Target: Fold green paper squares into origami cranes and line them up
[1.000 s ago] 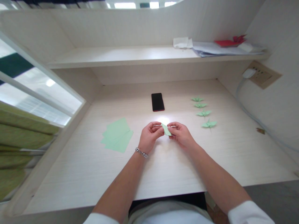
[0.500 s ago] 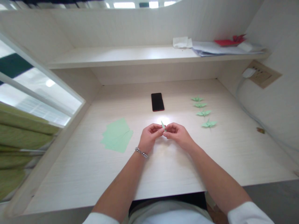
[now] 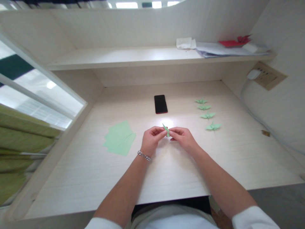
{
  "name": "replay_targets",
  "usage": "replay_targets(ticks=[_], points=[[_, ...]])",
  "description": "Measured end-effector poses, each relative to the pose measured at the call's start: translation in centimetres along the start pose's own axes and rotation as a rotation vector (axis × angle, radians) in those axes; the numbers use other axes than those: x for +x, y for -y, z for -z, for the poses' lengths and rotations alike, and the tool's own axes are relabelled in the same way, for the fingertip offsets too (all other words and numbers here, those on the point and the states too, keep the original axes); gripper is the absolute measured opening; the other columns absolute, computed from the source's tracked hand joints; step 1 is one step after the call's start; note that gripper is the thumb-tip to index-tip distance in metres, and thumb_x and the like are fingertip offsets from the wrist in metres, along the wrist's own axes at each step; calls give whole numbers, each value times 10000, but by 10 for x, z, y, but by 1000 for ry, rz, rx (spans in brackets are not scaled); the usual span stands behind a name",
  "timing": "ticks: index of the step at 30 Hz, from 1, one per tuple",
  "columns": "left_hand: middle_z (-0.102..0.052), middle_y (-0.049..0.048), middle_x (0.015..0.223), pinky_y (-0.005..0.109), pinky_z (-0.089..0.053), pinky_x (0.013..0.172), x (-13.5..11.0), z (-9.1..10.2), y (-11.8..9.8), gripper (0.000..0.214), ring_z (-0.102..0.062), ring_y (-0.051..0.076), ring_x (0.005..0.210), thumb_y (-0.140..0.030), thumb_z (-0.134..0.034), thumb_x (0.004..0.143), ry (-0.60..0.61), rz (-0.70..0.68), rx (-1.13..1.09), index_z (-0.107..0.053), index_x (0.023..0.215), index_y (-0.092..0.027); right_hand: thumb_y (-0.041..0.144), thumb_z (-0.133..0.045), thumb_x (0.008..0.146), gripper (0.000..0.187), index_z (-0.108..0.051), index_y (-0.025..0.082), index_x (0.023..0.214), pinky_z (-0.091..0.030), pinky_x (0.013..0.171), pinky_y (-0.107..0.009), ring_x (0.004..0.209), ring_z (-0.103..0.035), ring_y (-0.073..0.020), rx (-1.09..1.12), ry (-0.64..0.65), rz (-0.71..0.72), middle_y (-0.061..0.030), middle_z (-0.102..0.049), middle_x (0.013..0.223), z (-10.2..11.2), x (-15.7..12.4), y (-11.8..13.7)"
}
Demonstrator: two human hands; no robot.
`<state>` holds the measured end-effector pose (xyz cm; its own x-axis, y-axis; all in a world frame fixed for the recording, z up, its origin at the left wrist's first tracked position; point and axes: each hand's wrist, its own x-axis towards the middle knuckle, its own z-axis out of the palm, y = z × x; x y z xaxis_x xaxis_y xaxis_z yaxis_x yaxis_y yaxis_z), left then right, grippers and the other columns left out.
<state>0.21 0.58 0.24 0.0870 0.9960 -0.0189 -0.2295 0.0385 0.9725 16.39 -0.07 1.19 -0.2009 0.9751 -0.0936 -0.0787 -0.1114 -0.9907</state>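
Between my two hands is a small piece of folded green paper (image 3: 166, 128), narrow and pointed, its tip slanting up to the left. My left hand (image 3: 152, 137) pinches it from the left with thumb and fingers. From the other side my right hand (image 3: 183, 137) grips it in the same way, the fingertips of both hands nearly meeting. Part of the paper is hidden by the fingers. Left of my hands lies a fanned stack of green paper sheets (image 3: 120, 138). To the right, several folded green paper cranes (image 3: 213, 126) sit in a column.
A black phone (image 3: 161, 104) lies on the desk (image 3: 166, 178) beyond my hands. Above it runs a shelf (image 3: 124, 55) with papers (image 3: 221, 51) and a red folded paper piece (image 3: 243, 39). At the right wall, a cable (image 3: 254, 116) hangs from a socket (image 3: 270, 76).
The folded paper has turned, its tip now leaning further left and more of its lower part showing. My right fingers have shifted slightly on it.
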Motion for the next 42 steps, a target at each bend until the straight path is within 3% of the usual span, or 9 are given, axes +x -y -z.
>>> replay_targets(ticks=[7, 10, 18, 24, 29, 32, 42], points=[[-718, 93, 901, 363, -509, 859, -1, -1, -2, 213, -667, 198, 871, -267, -783, 658, -17, -58, 34, -679, 789, -135, 406, -646, 793, 278, -734, 256, 1011, -514, 856, -370, 1011, -644, -238, -134, -6, 171, -41, -723, 1043, -3, -2, -3], [-714, 78, 876, 354, -522, 838, -1, -1, -2, 231, -667, 184, 840, -256, -797, 636, -42, -62, 21, -672, 792, -140, 385, -637, 808, 251, -732, 279, 1016, -529, 850, -367, 1075, -619, -242, -193, -43, 226, -45, -695, 1121, -4, -4, -1], [-701, 59, 864, 365, -548, 822, -3, -2, -7, 275, -675, 191, 851, -208, -826, 584, -43, -125, 17, -655, 791, -150, 341, -635, 820, 204, -744, 263, 974, -530, 877, -381, 1065, -619, -242, -257, -152, 369, -68, -656, 1186, -4, -7, 1], [-695, 84, 936, 381, -550, 841, -9, -1, -15, 248, -669, 203, 875, -196, -784, 651, 32, -207, 96, -690, 878, -157, 284, -618, 839, 192, -737, 289, 989, -523, 897, -379, 1076, -615, -231, -235, -129, 433, -47, -657, 1184, -4, -9, 3], [-680, 108, 1054, 412, -501, 937, -14, -1, -22, 95, -633, 245, 1020, -214, -760, 682, 45, -339, 252, -714, 762, -188, 259, -616, 843, 195, -732, 304, 994, -474, 985, -413, 1104, -603, -228, -258, -100, 473, -36, -667, 1166, -2, -10, 5], [-667, 109, 1130, 426, -463, 992, -16, -4, -25, 81, -604, 263, 1096, -220, -766, 674, 36, -346, 285, -716, 735, -204, 242, -607, 850, 198, -730, 307, 992, -471, 987, -412, 1096, -610, -223, -263, -81, 511, -34, -671, 1157, -1, -11, 6], [-678, 102, 1122, 417, -503, 961, -14, -1, -20, 98, -628, 246, 1065, -185, -740, 711, 42, -454, 357, -727, 806, -199, 214, -607, 852, 180, -729, 277, 968, -492, 962, -377, 1086, -619, -210, -257, -113, 553, -47, -678, 1139, -1, -10, 4]])
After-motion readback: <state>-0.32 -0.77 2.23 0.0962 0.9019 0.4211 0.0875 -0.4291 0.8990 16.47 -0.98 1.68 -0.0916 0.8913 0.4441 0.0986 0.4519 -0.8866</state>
